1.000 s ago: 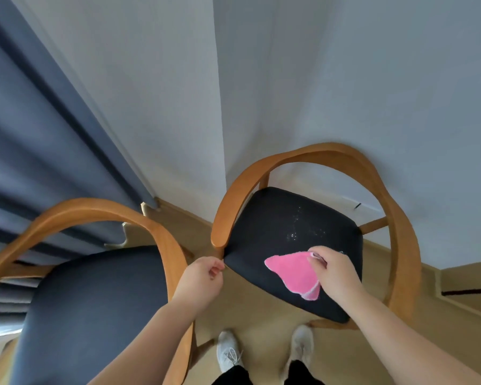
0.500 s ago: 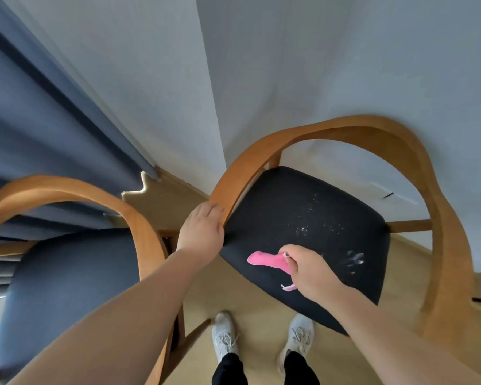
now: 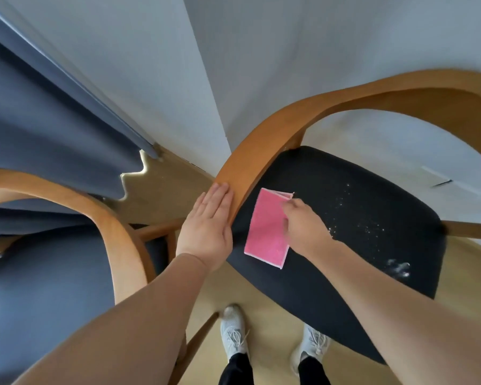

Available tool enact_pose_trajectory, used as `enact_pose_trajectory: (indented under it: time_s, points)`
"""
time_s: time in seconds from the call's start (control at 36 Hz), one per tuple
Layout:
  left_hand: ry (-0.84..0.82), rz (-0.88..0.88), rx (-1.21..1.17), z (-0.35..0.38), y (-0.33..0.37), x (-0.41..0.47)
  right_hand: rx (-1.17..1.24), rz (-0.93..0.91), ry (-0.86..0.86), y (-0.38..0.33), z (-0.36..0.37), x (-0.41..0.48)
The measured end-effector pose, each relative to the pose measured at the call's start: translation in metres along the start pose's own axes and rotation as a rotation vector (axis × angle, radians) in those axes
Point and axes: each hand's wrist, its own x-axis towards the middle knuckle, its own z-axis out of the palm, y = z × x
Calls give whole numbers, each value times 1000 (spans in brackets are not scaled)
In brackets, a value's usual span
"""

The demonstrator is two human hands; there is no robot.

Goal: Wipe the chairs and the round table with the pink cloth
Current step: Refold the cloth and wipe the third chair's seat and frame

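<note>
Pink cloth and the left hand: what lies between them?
Head view: the wooden armrest the left hand touches, then a narrow strip of black seat before the pink cloth.

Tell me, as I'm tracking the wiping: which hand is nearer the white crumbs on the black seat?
Right. The right hand holds the pink cloth on the seat beside the crumbs; the left hand lies flat on the wooden armrest, farther off.

Grey-blue curtain, white wall, tan floor, white sneakers on floor
</note>
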Motion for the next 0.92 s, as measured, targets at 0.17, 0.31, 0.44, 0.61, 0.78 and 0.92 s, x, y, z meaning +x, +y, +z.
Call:
enact_pose_trajectory:
  time_s: [0.17,0.31,0.44,0.61,0.78,0.92]
  points:
    - [10,26,-4,2,-3,2,42,-78,-149,8,70,-1]
    - [3,23,15,2,-3,2,-25,-10,57,-2,86,48]
    - [3,29,24,1,-1,1,-158,84,79,-5,112,78]
    - [8,40,24,1,-1,1,-244,-269,81,-25,144,82]
    - [19,52,10,3,-2,1,-214,-199,140,-39,150,76]
    - [13,50,26,2,-1,0,-310,-202,140,-32,163,67]
